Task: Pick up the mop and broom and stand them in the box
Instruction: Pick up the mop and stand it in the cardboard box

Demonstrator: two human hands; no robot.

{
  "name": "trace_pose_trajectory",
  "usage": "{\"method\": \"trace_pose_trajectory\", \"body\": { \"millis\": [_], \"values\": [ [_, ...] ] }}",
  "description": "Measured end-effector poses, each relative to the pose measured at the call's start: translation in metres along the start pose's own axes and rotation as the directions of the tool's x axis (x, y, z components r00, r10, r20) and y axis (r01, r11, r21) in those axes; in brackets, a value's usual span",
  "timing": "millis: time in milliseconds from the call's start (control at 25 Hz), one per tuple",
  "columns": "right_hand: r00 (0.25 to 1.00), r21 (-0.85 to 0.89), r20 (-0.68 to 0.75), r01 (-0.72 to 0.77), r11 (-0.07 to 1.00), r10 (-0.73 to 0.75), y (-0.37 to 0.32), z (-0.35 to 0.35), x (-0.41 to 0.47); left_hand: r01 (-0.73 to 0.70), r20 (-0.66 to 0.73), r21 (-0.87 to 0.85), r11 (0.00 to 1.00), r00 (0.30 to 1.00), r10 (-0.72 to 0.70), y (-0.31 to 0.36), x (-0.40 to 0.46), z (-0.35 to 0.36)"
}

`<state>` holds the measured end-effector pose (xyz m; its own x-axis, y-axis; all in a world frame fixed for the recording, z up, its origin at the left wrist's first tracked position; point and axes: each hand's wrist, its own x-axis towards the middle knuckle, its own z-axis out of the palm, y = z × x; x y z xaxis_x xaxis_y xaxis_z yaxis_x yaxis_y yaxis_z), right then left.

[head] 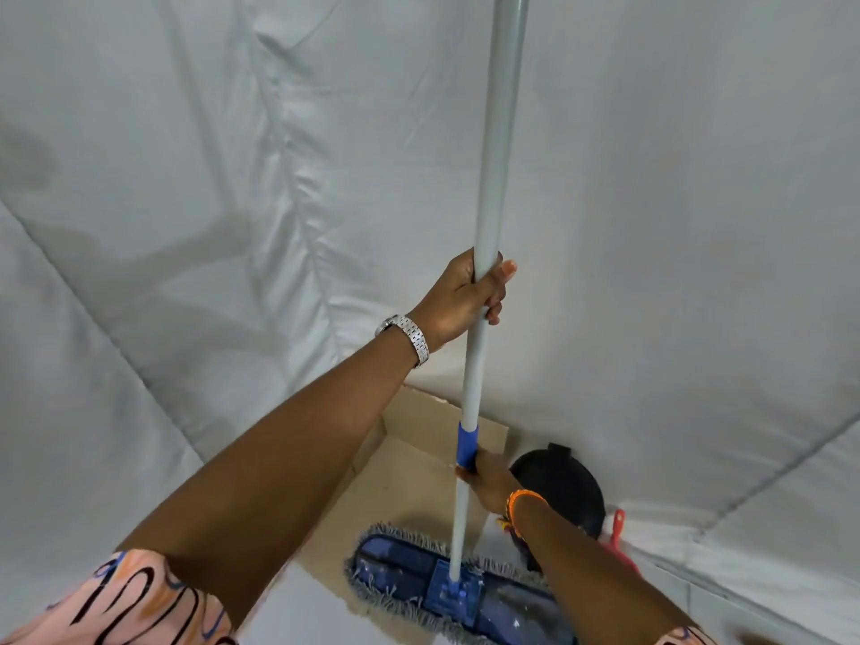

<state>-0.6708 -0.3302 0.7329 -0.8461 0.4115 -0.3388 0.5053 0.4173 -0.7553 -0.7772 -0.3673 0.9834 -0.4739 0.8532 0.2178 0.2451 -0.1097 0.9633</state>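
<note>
While two hands gripped one mop [479, 318], the left hand [460, 297] wrapped its grey pole high up and the right hand [488, 477] closed just below its blue collar; its flat head hung over one open cardboard box [409, 463].

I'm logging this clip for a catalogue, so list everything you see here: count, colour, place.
mop: one, grey pole with blue collar, blue fringed head, held upright, head over the box's near edge
cardboard box: one, brown, open, on the floor by the sheeted wall
black round object: one, right of the box; what it is cannot be told
red handle: one, right of the black object, mostly hidden
white sheet: covers walls and floor
watch: one, silver, left wrist
bracelet: one, orange, right wrist
left hand: grips the pole high up
right hand: grips the pole below the collar
</note>
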Motion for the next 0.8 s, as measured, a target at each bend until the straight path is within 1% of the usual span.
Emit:
{"method": "trace_pose_trajectory", "body": {
  "millis": [80,160,240,400,560,720,800],
  "values": [
    [0.999,0.001,-0.03,-0.011,1.0,0.011,-0.025,0.016,0.026,-0.031,0.035,-0.008,0.999,0.999,0.031,-0.008,0.009,-0.037],
    [0.996,0.015,-0.076,-0.052,0.999,0.053,-0.044,0.029,0.05,-0.053,0.064,0.011,0.999,0.997,0.052,-0.017,0.02,-0.067],
    [0.991,0.02,-0.103,-0.078,0.997,0.079,-0.057,0.038,0.069,-0.066,0.083,0.034,0.997,0.995,0.063,-0.024,0.033,-0.088],
    [0.979,0.088,-0.165,-0.106,0.99,0.12,-0.076,0.051,0.129,-0.085,0.146,0.029,0.996,0.986,0.08,-0.048,0.069,-0.134],
    [0.967,0.138,-0.19,-0.143,0.98,0.167,-0.083,0.058,0.19,-0.079,0.138,0.03,0.996,0.988,0.074,-0.084,0.106,-0.161],
    [0.96,0.172,-0.182,-0.183,0.968,0.214,-0.076,0.061,0.268,-0.076,0.078,0.039,0.996,0.994,0.073,-0.141,0.155,-0.186],
    [0.949,0.237,-0.189,-0.206,0.949,0.253,-0.071,0.064,0.303,-0.088,0.077,0.042,0.995,0.993,0.085,-0.165,0.179,-0.197]
  ]
}}
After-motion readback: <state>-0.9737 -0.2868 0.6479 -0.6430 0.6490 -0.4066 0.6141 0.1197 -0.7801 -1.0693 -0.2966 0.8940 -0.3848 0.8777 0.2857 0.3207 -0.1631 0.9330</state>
